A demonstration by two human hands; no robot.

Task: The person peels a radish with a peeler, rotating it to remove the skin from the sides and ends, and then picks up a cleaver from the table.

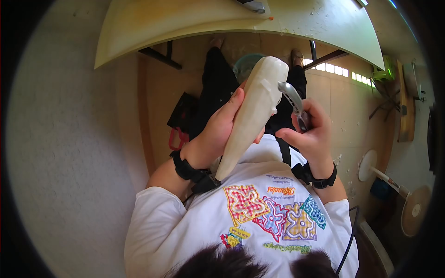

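Note:
A long, pale white radish point(252, 111) slants across the middle of the view, its thick end up and its thin tip down by my shirt. My left hand point(227, 118) is wrapped round it from the left, the thumb along its side. In my right hand point(315, 132) is a silvery peeler point(292, 99), its handle between thumb and fingers. The peeler's head lies at the radish's right edge near the thick end. Small strips of peel cling to the radish's surface.
A pale table point(194, 30) spans the top, with a metal object point(252, 5) and a small orange bit on it. Below stands a light-blue basin point(245, 65), partly hidden by the radish. A white fan point(412, 211) is at the right; peel scraps dot the floor.

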